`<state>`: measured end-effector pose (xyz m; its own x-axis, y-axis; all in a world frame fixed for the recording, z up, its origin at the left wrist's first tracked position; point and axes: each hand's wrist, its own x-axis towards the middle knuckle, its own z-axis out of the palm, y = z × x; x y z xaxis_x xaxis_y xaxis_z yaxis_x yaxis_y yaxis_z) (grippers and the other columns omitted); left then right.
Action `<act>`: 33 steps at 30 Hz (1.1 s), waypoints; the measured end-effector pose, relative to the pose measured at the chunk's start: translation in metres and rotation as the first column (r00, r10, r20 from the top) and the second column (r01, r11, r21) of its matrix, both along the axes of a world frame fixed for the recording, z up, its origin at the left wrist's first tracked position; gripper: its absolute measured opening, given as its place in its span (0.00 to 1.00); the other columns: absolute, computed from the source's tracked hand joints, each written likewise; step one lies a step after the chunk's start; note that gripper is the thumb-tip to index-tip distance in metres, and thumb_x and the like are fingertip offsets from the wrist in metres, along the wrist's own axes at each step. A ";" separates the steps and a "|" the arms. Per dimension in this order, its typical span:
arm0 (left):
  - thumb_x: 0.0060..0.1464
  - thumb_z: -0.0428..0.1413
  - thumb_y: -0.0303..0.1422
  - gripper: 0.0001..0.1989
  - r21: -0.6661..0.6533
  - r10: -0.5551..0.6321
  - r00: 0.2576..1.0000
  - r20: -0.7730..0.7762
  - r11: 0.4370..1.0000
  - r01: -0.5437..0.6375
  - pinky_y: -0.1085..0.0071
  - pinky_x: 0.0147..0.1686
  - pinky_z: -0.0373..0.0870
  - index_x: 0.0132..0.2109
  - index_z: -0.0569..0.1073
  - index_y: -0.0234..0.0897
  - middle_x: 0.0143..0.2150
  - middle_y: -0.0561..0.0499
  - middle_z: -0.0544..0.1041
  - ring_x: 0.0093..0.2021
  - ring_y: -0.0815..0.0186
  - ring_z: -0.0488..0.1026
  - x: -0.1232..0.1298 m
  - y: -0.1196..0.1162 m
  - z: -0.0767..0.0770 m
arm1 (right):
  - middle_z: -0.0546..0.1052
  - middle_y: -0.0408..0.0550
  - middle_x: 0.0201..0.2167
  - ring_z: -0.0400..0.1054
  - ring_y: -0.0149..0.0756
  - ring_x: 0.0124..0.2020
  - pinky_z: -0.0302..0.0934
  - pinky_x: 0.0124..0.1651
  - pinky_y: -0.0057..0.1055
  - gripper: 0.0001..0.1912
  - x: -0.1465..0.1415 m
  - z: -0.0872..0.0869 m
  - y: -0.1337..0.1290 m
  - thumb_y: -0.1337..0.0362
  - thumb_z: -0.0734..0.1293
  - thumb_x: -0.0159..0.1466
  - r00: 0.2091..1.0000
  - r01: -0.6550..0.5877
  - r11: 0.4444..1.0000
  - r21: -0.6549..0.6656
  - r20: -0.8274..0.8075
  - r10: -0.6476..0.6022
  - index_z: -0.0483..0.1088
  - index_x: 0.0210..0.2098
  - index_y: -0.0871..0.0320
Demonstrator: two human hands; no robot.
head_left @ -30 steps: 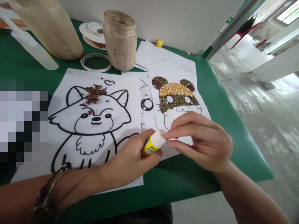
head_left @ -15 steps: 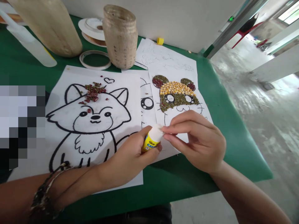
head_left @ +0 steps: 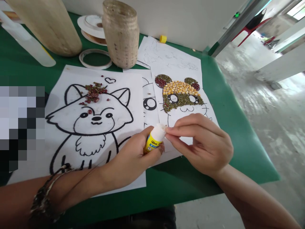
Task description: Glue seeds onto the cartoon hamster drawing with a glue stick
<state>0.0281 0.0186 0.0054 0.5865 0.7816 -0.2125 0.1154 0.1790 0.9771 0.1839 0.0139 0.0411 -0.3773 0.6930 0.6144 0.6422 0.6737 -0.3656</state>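
Observation:
My left hand (head_left: 135, 156) is wrapped round a yellow glue stick (head_left: 153, 141), its white end tilted up to the right. At that end, the thumb and forefinger of my right hand (head_left: 202, 143) are pinched together; what lies between them, if anything, is too small to make out. Beneath my left forearm lies a sheet with a fox drawing (head_left: 95, 124), a small heap of red and green beans (head_left: 94, 92) on its forehead. Beyond my right hand is a hamster-like drawing (head_left: 182, 95), partly covered with yellow corn kernels, green beans and red beans.
At the back stand a brownish jar (head_left: 121, 35), a larger tan container (head_left: 50, 28), a white squeeze bottle (head_left: 28, 44), a spool (head_left: 91, 28) and a tape roll (head_left: 95, 59). A yellow cap (head_left: 163, 39) lies near the wall. The green table's (head_left: 252, 159) edge runs along the right.
The view has shifted slightly. My left hand still holds the glue stick, and my right fingertips stay pinched at its white end.

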 end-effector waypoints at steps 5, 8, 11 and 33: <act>0.53 0.48 0.32 0.03 -0.016 0.005 1.000 0.019 1.000 -0.005 0.81 0.19 0.58 0.32 0.61 0.38 0.22 0.60 0.60 0.21 0.75 0.57 0.001 0.000 -0.003 | 0.73 0.44 0.26 0.67 0.28 0.26 0.65 0.27 0.26 0.08 0.000 -0.001 0.000 0.75 0.67 0.54 1.000 -0.006 0.999 0.034 -0.004 0.006 0.71 0.30 0.56; 0.53 0.49 0.32 0.03 -0.023 -0.001 1.000 0.018 1.000 0.001 0.81 0.19 0.58 0.33 0.61 0.39 0.22 0.60 0.60 0.21 0.75 0.56 0.000 -0.001 -0.004 | 0.73 0.44 0.27 0.67 0.28 0.26 0.65 0.27 0.26 0.08 0.001 -0.001 0.000 0.75 0.68 0.53 0.994 -0.025 1.000 -0.016 -0.103 0.023 0.72 0.30 0.57; 0.52 0.49 0.32 0.02 -0.039 -0.008 1.000 0.009 0.999 0.008 0.80 0.19 0.58 0.33 0.62 0.39 0.23 0.60 0.60 0.21 0.74 0.56 -0.001 0.000 -0.003 | 0.72 0.44 0.26 0.67 0.28 0.27 0.65 0.27 0.26 0.08 0.002 -0.002 0.002 0.75 0.67 0.53 0.956 -0.069 0.973 -0.219 -0.292 0.002 0.72 0.30 0.57; 0.53 0.48 0.30 0.06 -0.080 -0.020 0.998 0.060 0.996 0.025 0.83 0.17 0.53 0.29 0.59 0.38 0.20 0.61 0.57 0.19 0.76 0.52 -0.002 -0.002 0.001 | 0.73 0.43 0.24 0.67 0.29 0.27 0.64 0.29 0.28 0.03 0.054 -0.034 0.052 0.71 0.67 0.53 0.965 0.247 0.916 -0.314 -0.006 -0.263 0.71 0.24 0.58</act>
<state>0.0262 0.0170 0.0060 0.6169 0.7499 -0.2391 0.0627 0.2559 0.9647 0.2379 0.0656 0.0073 -0.1383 0.9196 0.3677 0.7539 0.3385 -0.5631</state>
